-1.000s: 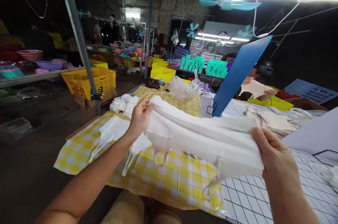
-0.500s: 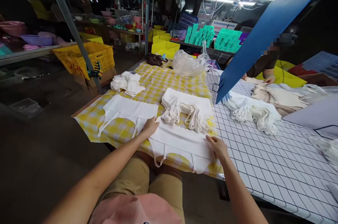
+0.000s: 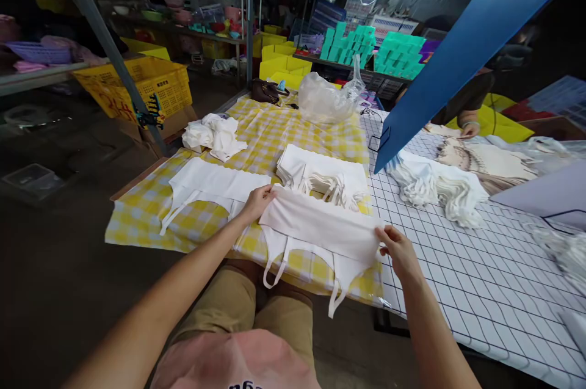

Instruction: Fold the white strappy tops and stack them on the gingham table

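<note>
A white camisole (image 3: 323, 224) is stretched out in front of me, its straps pointing down toward my lap. My left hand (image 3: 259, 201) pinches its upper left corner. At the right side edge, my right hand (image 3: 397, 245) grips the cloth between thumb and fingers. Just behind it lies a stack of white camisoles (image 3: 323, 166), straps bunched at the near side. Another white camisole (image 3: 213, 184) is spread flat to the left, beside my left hand. Farther back on the left sits a crumpled heap of white garments (image 3: 214, 134).
Yellow checked cloth (image 3: 270, 120) covers my table; a white grid-patterned cloth (image 3: 425, 273) adjoins it. A slanted blue panel (image 3: 458, 53) rises at right, with a co-worker's hand (image 3: 470, 129) behind it. A clear plastic bag (image 3: 323, 99) stands at the back, a yellow crate (image 3: 146, 87) at left.
Both hands have lifted the camisole's upper edge, and it now overlaps the stack's near side. My right hand has moved right, drawing the cloth wider. The view has shifted slightly.
</note>
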The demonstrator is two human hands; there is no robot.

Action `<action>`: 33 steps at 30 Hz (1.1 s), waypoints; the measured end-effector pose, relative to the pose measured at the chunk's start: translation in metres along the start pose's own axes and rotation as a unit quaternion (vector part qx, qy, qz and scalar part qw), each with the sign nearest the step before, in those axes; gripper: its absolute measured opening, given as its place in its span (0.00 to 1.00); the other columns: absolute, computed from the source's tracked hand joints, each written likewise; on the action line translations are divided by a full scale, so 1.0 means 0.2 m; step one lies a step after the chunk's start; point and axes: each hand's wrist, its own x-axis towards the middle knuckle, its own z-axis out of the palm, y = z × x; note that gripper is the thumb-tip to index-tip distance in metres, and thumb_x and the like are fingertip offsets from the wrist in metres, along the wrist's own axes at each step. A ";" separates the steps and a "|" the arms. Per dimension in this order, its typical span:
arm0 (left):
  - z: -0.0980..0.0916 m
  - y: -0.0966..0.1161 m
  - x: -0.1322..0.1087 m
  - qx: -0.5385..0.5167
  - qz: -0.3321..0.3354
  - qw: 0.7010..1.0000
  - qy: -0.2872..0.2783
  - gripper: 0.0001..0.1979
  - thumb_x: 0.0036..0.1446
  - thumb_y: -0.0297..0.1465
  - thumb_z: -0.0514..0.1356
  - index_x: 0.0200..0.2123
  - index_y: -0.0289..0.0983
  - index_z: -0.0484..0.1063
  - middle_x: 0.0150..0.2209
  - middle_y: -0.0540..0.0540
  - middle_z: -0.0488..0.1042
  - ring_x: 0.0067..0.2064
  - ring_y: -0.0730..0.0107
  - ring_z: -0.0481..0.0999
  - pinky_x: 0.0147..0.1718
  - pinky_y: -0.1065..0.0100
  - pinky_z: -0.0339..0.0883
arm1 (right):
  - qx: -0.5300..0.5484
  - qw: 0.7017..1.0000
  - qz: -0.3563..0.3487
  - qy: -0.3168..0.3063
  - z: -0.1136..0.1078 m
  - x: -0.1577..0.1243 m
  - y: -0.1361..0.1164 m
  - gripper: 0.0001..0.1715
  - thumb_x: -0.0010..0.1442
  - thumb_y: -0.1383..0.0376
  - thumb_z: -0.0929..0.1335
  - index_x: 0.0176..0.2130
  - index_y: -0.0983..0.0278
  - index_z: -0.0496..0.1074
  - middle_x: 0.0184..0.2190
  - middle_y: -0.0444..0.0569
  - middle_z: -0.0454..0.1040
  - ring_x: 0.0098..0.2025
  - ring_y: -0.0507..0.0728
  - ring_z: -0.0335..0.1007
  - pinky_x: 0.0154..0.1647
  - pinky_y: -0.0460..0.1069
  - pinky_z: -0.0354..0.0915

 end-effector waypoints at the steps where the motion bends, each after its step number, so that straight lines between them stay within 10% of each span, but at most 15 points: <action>1: 0.02 -0.01 0.02 0.000 -0.005 1.000 0.005 0.12 0.50 0.39 0.52 0.23 0.37 0.61 0.22 0.53 0.64 0.26 0.75 0.63 0.26 0.75 0.56 | -0.003 1.000 0.004 0.005 0.01 0.01 -0.01 0.23 0.35 0.51 0.73 0.23 0.64 0.65 0.21 0.39 0.61 0.22 0.47 0.55 0.15 0.41 0.54; 17: 0.06 0.05 0.11 0.162 -0.018 0.984 0.074 0.05 0.55 0.30 0.52 0.30 0.37 0.66 0.31 0.47 0.70 0.36 0.66 0.69 0.36 0.70 0.59 | -0.120 0.991 0.033 0.058 0.08 0.14 0.01 0.23 0.39 0.53 0.67 0.33 0.64 0.66 0.28 0.45 0.67 0.28 0.53 0.64 0.24 0.47 0.60; 22: 0.14 0.14 -0.09 0.336 0.052 0.939 0.062 0.10 0.57 0.30 0.53 0.43 0.37 0.64 0.44 0.42 0.68 0.46 0.63 0.68 0.44 0.67 0.60 | -0.241 0.968 -0.030 0.060 0.18 -0.02 0.05 0.20 0.46 0.56 0.65 0.39 0.63 0.65 0.28 0.45 0.66 0.29 0.54 0.62 0.30 0.49 0.58; 26: 0.29 0.17 -0.37 0.418 -0.014 0.905 -0.070 0.18 0.56 0.42 0.54 0.42 0.33 0.64 0.39 0.40 0.69 0.39 0.59 0.72 0.38 0.63 0.63 | -0.409 0.906 -0.088 -0.065 0.32 -0.26 0.11 0.12 0.52 0.55 0.63 0.29 0.62 0.65 0.28 0.47 0.65 0.29 0.55 0.63 0.29 0.49 0.56; 33: 0.34 0.20 -0.53 0.487 -0.096 0.859 -0.123 0.15 0.57 0.35 0.53 0.43 0.31 0.65 0.42 0.36 0.68 0.39 0.57 0.74 0.37 0.62 0.64 | -0.506 0.857 -0.082 -0.052 0.40 -0.38 0.14 0.07 0.57 0.63 0.61 0.28 0.62 0.62 0.30 0.49 0.67 0.32 0.56 0.64 0.32 0.48 0.56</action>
